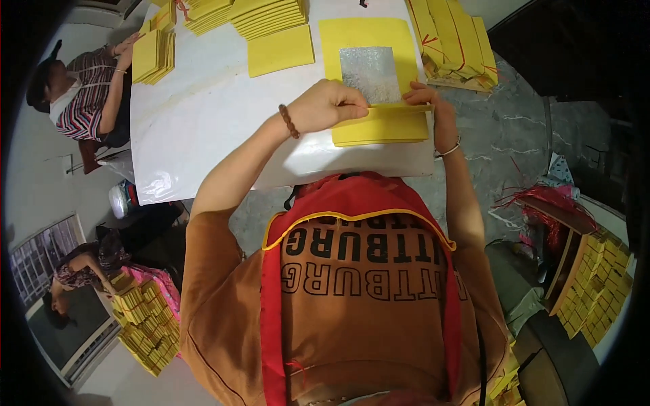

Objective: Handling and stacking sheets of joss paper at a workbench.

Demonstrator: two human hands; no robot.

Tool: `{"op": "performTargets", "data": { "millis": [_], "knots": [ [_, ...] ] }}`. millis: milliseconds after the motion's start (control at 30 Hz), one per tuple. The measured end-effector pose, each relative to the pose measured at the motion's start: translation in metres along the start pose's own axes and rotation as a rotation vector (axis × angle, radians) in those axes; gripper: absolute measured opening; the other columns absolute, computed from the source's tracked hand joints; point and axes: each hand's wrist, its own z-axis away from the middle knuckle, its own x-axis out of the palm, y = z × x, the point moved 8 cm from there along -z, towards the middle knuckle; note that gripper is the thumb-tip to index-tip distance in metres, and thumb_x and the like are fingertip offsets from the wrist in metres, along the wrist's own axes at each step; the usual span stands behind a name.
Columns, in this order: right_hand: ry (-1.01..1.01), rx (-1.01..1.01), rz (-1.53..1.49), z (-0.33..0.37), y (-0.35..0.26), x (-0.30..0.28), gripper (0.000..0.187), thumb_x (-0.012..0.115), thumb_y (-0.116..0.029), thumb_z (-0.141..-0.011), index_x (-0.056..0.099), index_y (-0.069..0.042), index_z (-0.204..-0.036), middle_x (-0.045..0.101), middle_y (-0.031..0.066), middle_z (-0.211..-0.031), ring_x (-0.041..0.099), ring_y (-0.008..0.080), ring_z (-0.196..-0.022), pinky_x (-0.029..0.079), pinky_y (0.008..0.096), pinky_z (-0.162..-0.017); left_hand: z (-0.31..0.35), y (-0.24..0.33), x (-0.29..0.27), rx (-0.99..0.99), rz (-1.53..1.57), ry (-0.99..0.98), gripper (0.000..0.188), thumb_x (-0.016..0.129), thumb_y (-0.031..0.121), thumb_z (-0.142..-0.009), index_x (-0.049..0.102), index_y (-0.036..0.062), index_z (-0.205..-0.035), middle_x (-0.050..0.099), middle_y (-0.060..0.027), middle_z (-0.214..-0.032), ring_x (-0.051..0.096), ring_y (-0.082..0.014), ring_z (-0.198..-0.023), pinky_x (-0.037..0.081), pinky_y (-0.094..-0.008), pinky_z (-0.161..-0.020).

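A yellow paper sheet (365,34) with a silver foil rectangle (369,71) lies on the white table in front of me. Its near part stands raised in a fold above a yellow paper bundle (381,130). My left hand (330,108), with a beaded bracelet at the wrist, pinches the left end of the raised edge between thumb and fingers. At the right end, my right hand (433,110) holds the same edge with bent fingers. The thumb of that hand is mostly hidden. Just beyond my left hand lies a flat yellow paper packet (281,51).
The white table (196,135) carries yellow paper stacks (269,15) at its far side. A co-worker (88,95) at the left handles another stack (152,57). Tied yellow bundles (453,40) stand off the right edge. Lower left, another person (84,271) bends over piled bundles (145,325).
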Motion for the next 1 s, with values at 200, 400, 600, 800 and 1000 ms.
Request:
{"op": "performTargets", "data": {
  "millis": [200,400,600,800,1000],
  "knots": [
    [0.016,0.052,0.081,-0.001,-0.002,0.002,0.053,0.020,-0.033,-0.097,0.061,0.000,-0.093,0.062,0.0133,-0.102,0.045,0.0283,-0.118,0.030,0.0387,-0.101,-0.013,-0.005,-0.001,-0.084,0.097,-0.202,0.016,0.062,0.016,-0.084,0.066,0.0015,-0.087,0.059,0.0016,-0.071,0.050,-0.0040,-0.068,0.041,-0.0213,-0.062],
    [0.020,0.048,0.057,0.001,0.002,0.000,0.058,0.017,-0.037,-0.097,0.061,0.001,-0.098,0.061,0.0126,-0.107,0.045,0.0266,-0.118,0.029,0.0386,-0.102,-0.016,-0.009,0.001,-0.116,0.201,-0.250,0.016,0.060,0.017,-0.082,0.067,0.0028,-0.084,0.057,0.0034,-0.069,0.048,-0.0046,-0.065,0.040,-0.0216,-0.060],
    [0.001,0.112,0.025,0.000,0.010,-0.003,0.044,0.032,-0.031,-0.093,0.060,0.002,-0.104,0.059,0.0112,-0.113,0.047,0.0227,-0.116,0.033,0.0349,-0.100,-0.019,-0.015,-0.002,-0.126,0.207,-0.244,0.017,0.059,0.017,-0.082,0.066,0.0025,-0.085,0.056,0.0041,-0.068,0.049,-0.0042,-0.066,0.039,-0.0211,-0.061],
    [-0.033,0.095,0.144,0.003,0.009,-0.002,0.029,0.064,-0.009,-0.080,0.060,0.000,-0.107,0.056,0.0094,-0.119,0.050,0.0184,-0.111,0.037,0.0304,-0.095,-0.006,0.002,-0.002,0.077,0.173,-0.148,0.030,0.063,0.025,-0.082,0.064,0.0032,-0.104,0.062,-0.0045,-0.089,0.053,-0.0102,-0.078,0.043,-0.0236,-0.070],
    [0.026,0.147,-0.023,-0.003,0.013,-0.007,0.023,0.065,-0.007,-0.078,0.064,-0.006,-0.102,0.059,0.0086,-0.115,0.052,0.0202,-0.109,0.040,0.0307,-0.092,0.018,0.004,-0.016,0.450,-0.494,0.201,0.049,0.067,0.022,-0.074,0.055,0.0120,-0.120,0.055,-0.0104,-0.118,0.045,-0.0269,-0.114,0.032,-0.0389,-0.097]
  ]
}}
